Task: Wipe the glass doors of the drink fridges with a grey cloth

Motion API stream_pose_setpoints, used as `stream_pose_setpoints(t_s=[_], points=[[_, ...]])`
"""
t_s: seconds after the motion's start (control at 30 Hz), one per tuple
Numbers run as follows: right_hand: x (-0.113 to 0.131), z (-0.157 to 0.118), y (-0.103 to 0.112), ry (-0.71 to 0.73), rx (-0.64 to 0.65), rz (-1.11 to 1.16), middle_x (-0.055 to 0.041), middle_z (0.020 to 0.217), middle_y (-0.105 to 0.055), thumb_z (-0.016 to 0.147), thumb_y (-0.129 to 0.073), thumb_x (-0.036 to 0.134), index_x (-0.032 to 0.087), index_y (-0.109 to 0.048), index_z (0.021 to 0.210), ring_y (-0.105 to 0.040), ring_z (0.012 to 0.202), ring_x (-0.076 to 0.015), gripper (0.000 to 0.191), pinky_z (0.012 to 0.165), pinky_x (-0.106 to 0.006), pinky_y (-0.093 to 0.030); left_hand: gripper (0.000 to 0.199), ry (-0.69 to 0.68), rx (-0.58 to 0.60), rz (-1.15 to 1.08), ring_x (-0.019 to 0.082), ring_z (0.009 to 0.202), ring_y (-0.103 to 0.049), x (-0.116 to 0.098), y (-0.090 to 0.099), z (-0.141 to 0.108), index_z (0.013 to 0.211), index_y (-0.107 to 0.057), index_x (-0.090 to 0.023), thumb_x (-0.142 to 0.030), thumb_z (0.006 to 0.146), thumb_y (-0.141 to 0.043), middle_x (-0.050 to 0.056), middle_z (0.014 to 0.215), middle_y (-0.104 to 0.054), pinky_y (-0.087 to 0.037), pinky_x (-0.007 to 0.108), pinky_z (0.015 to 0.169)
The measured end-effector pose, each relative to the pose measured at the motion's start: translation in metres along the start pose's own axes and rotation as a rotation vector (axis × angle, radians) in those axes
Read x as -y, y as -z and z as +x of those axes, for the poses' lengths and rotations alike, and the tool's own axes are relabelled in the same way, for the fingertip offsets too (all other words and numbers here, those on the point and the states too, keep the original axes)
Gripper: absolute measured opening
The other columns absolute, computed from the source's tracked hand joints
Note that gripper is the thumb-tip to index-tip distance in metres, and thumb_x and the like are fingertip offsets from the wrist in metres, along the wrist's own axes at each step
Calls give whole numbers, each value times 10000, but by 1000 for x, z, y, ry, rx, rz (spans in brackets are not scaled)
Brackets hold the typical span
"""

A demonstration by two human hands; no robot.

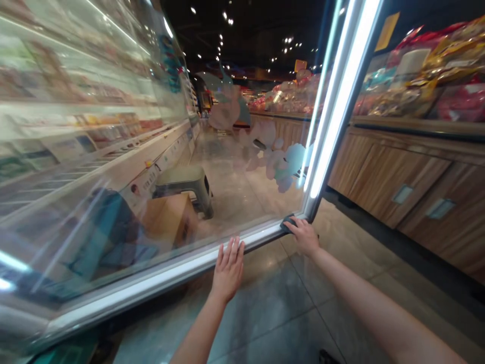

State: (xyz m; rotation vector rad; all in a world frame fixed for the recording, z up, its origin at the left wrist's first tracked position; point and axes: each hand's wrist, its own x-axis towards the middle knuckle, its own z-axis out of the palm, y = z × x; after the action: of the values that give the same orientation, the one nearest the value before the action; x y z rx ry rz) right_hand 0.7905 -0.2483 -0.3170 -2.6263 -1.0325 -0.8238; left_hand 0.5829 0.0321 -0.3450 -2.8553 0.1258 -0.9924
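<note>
A glass door (242, 202) with a pale lower frame (166, 273) stands swung out across the aisle. My left hand (229, 268) lies on the lower frame, its fingers stretched out flat and holding nothing. Farther right, near the door's bottom corner, my right hand (303, 235) presses a dark cloth (288, 223) against the frame, fingers bent over it. Much of the cloth is hidden under that hand. A bright light strip (341, 101) runs up the door's right side.
Blurred shelves (68, 121) of packaged goods line the left. Through the glass show a stool (185, 182) and a cardboard box (168, 217). Wooden cabinets (394, 177) topped with wrapped candy bags (435, 76) run along the right. Grey tiles (273, 313) cover the floor.
</note>
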Motion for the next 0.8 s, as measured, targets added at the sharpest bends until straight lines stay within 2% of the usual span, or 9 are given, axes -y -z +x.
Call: stream_pose_setpoints(t_s=[0.13, 0.23, 0.3, 0.37, 0.43, 0.53, 0.6, 0.7, 0.8], points=[[-19, -1, -2, -205, -61, -42, -72, 1272, -660, 776, -499, 19, 380, -609, 1408, -579, 913, -237, 736, 805, -362, -500, 815, 4, 5, -14, 268, 1578, -208, -1, 0, 1, 1655, -101, -172, -280, 968, -526, 120, 1672, -315, -48, 478, 1319], [-8, -3, -10, -180, -34, -19, -80, 1338, -633, 776, -523, 31, 350, -625, 1396, -578, 963, -245, 705, 817, -359, -502, 821, 3, 2, -21, 263, 1578, -204, -1, 0, 1, 1657, -80, -176, -289, 974, -521, 112, 1672, -316, -27, 467, 1320], [-1, -4, -14, -122, 5, 19, -45, 1399, -613, 771, -545, 36, 372, -639, 1375, -575, 1041, -244, 697, 862, -347, -502, 816, 1, -7, -31, 260, 1578, -208, -1, 0, 1, 1657, -79, -181, -294, 978, -517, 110, 1670, -319, -25, 462, 1319], [-4, -4, -14, -118, 19, 52, -16, 1412, -616, 776, -536, 29, 405, -644, 1365, -575, 1071, -239, 707, 890, -348, -501, 811, 1, -18, -39, 258, 1577, -214, 0, 0, 2, 1657, -85, -183, -294, 979, -515, 113, 1669, -320, -31, 460, 1319], [-14, -4, -11, -187, -10, 69, -26, 1391, -634, 786, -501, 15, 400, -661, 1347, -591, 1023, -239, 699, 885, -366, -506, 810, -1, -28, -42, 257, 1577, -211, 1, 0, 3, 1656, -93, -181, -292, 977, -519, 114, 1669, -320, -42, 456, 1319], [-29, -8, -7, -302, -98, 98, -34, 1346, -658, 783, -462, -3, 373, -712, 1275, -614, 970, -232, 668, 887, -370, -513, 806, -14, -41, -42, 258, 1581, -196, 4, 0, 4, 1654, -117, -179, -286, 970, -529, 114, 1675, -308, -59, 446, 1317], [-31, -12, -10, -381, -195, 134, -58, 1348, -642, 797, -461, 22, 339, -698, 1299, -614, 1065, -247, 639, 945, -375, -507, 796, -24, -44, -41, 267, 1581, -198, 6, 2, 4, 1653, -137, -188, -287, 968, -532, 112, 1682, -293, -74, 449, 1315], [-26, -14, -21, -595, -432, 189, -187, 1345, -579, 850, -445, 114, 187, -586, 1428, -556, 1227, -320, 599, 1032, -465, -476, 784, -32, -47, -40, 280, 1576, -221, 10, 4, 4, 1651, -158, -215, -294, 967, -534, 106, 1687, -282, -99, 467, 1309], [-23, 0, -36, -753, -604, 236, -249, 1263, -573, 855, -432, 165, 98, -509, 1464, -551, 1221, -365, 618, 1024, -538, -468, 788, -43, -62, -38, 283, 1573, -231, 12, 5, 5, 1652, -156, -225, -301, 966, -537, 106, 1686, -288, -111, 474, 1306]])
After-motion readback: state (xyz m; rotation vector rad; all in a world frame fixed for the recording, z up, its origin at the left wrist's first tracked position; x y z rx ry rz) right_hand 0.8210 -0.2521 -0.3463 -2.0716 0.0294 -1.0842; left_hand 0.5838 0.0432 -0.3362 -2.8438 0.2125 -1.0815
